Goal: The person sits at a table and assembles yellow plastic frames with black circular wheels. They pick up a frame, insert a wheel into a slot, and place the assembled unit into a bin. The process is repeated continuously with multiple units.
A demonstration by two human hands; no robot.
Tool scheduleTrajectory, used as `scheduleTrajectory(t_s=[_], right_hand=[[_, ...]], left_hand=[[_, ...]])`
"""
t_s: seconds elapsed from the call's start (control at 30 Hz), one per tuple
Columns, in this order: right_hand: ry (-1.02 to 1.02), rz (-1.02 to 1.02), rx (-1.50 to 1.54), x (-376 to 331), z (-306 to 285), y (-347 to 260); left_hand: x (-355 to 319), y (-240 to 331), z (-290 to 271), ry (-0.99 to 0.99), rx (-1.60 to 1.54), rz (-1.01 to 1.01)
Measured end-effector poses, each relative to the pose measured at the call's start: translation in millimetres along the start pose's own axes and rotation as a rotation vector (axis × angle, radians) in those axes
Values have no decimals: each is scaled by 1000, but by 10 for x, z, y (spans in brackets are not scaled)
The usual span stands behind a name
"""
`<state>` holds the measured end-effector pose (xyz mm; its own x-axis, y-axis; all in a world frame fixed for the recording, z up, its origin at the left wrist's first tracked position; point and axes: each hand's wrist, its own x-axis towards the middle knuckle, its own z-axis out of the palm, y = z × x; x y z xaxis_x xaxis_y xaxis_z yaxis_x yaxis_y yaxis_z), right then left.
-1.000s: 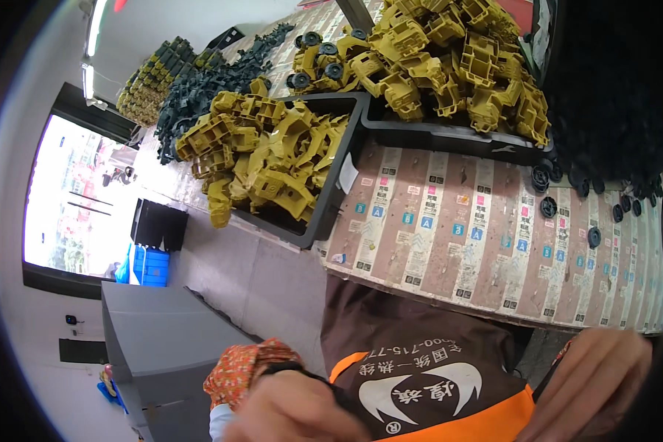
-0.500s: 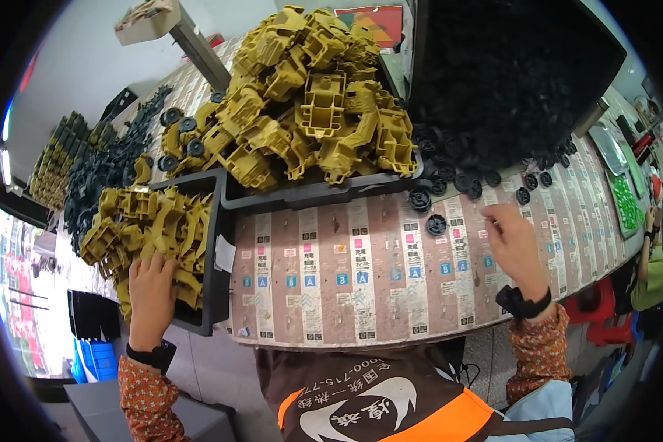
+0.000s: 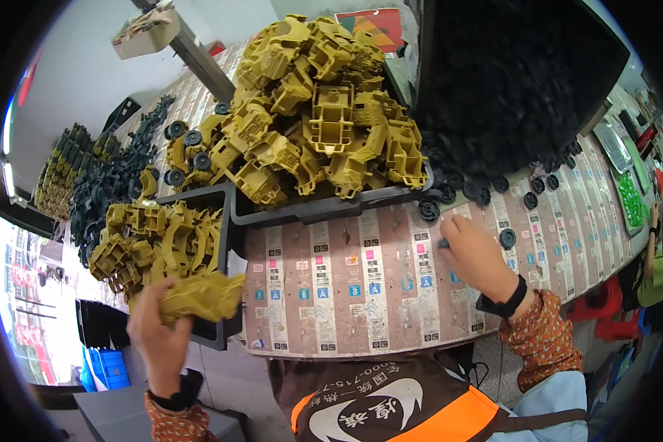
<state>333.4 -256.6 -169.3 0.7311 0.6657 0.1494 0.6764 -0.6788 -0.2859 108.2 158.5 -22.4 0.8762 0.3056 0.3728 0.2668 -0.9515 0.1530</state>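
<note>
Left hand [image 3: 157,335] grips mustard-yellow moulded plastic vehicle body [image 3: 205,297]; right hand [image 3: 476,254] pinches partly hidden black round wheel [image 3: 443,243].

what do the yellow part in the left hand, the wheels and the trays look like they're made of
Yellow part in the left hand: probably moulded plastic with a slight sheen, though blurred.
Wheels: likely hard plastic, dull black, with moulded-looking hubs; rubber treads can't be ruled out.
Trays: seemingly thick black plastic, satin, judging by the smooth rounded rims.
</note>
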Motion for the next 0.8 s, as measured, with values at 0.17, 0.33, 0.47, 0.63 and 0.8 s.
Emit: scheduleTrajectory(t_s=[0.17, 0.33, 0.47, 0.63, 0.8], right_hand=[[-22, -34, -83, -184, 9, -237], [4, -21, -1, -283, -27, -213], [-60, 138, 443, -285, -202, -360], [-43, 491, 1190, -274, -202, -828], [83, 185, 908, -280, -39, -1089]], left_hand=[[-174, 656, 576, -611, -1511, -466], [-277, 1328, 1131, -944, -2081, -799], [-372, 1429, 1465, -960, -2059, -654], [-451, 1535, 1595, -1069, -1913, -537], [-531, 1504, 1605, -1067, -1734, -663]])
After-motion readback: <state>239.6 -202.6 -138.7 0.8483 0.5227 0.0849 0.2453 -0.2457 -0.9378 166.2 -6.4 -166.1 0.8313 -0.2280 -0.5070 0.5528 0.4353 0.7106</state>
